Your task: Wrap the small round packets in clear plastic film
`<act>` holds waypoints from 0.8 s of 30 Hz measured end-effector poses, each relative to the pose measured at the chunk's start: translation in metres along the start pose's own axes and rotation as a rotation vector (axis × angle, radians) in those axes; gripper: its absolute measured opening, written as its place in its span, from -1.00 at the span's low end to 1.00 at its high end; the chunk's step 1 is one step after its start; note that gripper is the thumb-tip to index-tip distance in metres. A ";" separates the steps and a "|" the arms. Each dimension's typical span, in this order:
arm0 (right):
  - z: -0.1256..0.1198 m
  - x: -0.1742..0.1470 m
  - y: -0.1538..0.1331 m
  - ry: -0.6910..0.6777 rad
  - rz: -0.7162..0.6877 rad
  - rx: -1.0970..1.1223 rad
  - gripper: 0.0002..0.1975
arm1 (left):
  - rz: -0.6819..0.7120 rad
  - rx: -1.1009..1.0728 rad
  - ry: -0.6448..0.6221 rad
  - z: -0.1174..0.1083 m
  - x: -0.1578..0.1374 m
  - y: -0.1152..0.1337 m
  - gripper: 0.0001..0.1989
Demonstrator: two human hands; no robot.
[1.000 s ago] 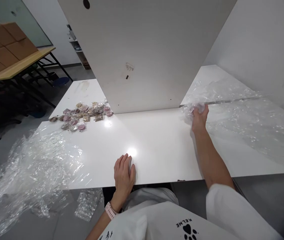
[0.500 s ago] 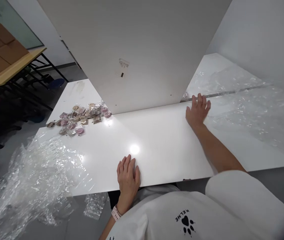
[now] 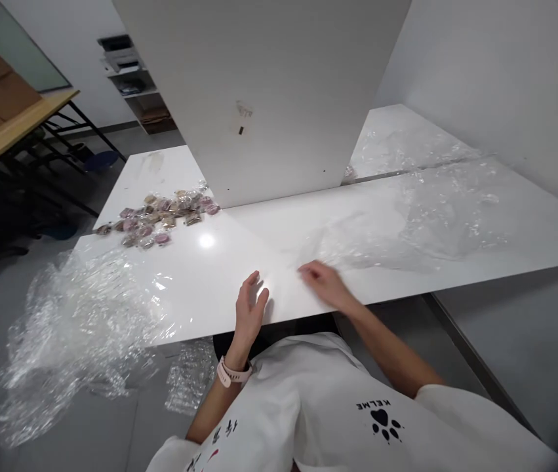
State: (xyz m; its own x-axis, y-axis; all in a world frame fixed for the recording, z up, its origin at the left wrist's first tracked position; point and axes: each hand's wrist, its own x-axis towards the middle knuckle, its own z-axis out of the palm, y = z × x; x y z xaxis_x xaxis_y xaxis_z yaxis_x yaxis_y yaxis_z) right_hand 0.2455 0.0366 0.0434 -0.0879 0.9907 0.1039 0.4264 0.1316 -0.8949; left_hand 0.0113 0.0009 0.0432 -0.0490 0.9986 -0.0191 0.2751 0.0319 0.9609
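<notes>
My left hand [image 3: 249, 311] is just above the white table [image 3: 160, 295] near its front edge, thumb and fingers apart, holding nothing. To its right, my right hand [image 3: 326, 285] is closed and somewhat blurred by motion. Its fingertips meet the near left end of a clear plastic bag [image 3: 357, 246], which trails away to the right over the tabletop. The exact pinch is hard to make out.
Small wrapped packets [image 3: 160, 219], pink and brown, lie at the table's left. A heap of clear plastic bags [image 3: 82, 321] hangs over the left edge. A tall white panel [image 3: 279, 98] stands at the back. More clear film [image 3: 456, 210] covers the right side.
My right hand has come left and nearer to me, and clear plastic has slid leftward with it. My left hand has lifted and turned, its thumb spreading. The view has shifted.
</notes>
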 end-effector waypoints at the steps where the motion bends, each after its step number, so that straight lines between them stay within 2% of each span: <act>1: 0.016 -0.013 -0.022 -0.223 -0.078 0.100 -0.70 | -0.060 -0.129 -0.003 -0.003 -0.001 0.005 -0.51; 3: 0.031 -0.035 -0.056 -0.511 -0.148 0.239 -0.58 | -0.169 -0.329 0.024 -0.008 -0.002 0.010 -0.44; 4: 0.030 -0.041 -0.065 -0.556 -0.152 0.274 -0.56 | -0.217 -0.404 0.042 -0.010 -0.001 0.009 -0.42; 5: 0.024 -0.043 -0.069 -0.510 -0.139 0.282 -0.58 | -0.260 -0.465 0.059 -0.012 0.000 0.008 -0.39; 7: 0.005 -0.035 -0.058 -0.209 -0.104 0.192 -0.66 | -0.318 -0.548 0.100 -0.018 0.003 0.002 -0.34; 9: -0.017 -0.015 -0.029 0.156 -0.058 -0.030 -0.65 | -0.338 -0.553 0.152 -0.026 0.008 -0.004 -0.32; 10: -0.028 -0.003 -0.011 0.278 -0.017 -0.163 -0.59 | -0.335 -0.521 0.180 -0.031 0.010 -0.006 -0.32; 11: -0.038 0.009 0.007 0.340 0.042 -0.285 -0.52 | -0.324 -0.472 0.204 -0.036 0.014 -0.007 -0.33; 13: -0.053 0.031 0.038 0.310 0.164 -0.470 -0.43 | -0.284 -0.348 0.235 -0.047 0.021 -0.007 -0.35; 16: -0.061 0.053 0.055 0.118 0.196 -0.501 -0.62 | -0.234 -0.180 0.200 -0.058 0.034 -0.007 -0.50; 18: -0.059 0.058 0.045 0.079 0.113 -0.360 -0.73 | -0.200 -0.146 0.166 -0.062 0.043 -0.009 -0.70; 20: -0.058 0.053 0.019 0.166 -0.002 -0.204 -0.77 | -0.155 -0.143 0.207 -0.066 0.053 -0.013 -0.85; 22: -0.062 0.038 -0.018 0.258 -0.149 -0.115 -0.84 | -0.102 -0.127 0.312 -0.069 0.063 -0.017 -0.86; 23: -0.065 0.028 -0.038 0.252 -0.238 -0.092 -0.88 | -0.074 -0.114 0.369 -0.072 0.068 -0.020 -0.85; 24: -0.069 0.015 -0.058 0.185 -0.340 -0.077 -0.93 | -0.044 -0.106 0.419 -0.074 0.073 -0.022 -0.84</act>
State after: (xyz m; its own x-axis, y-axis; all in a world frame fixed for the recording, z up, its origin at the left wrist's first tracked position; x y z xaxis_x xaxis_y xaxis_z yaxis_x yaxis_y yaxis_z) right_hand 0.2816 0.0463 0.1264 -0.0752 0.8786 0.4716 0.4680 0.4488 -0.7613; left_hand -0.0695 0.0697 0.0410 -0.4504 0.8922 0.0322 0.1652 0.0478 0.9851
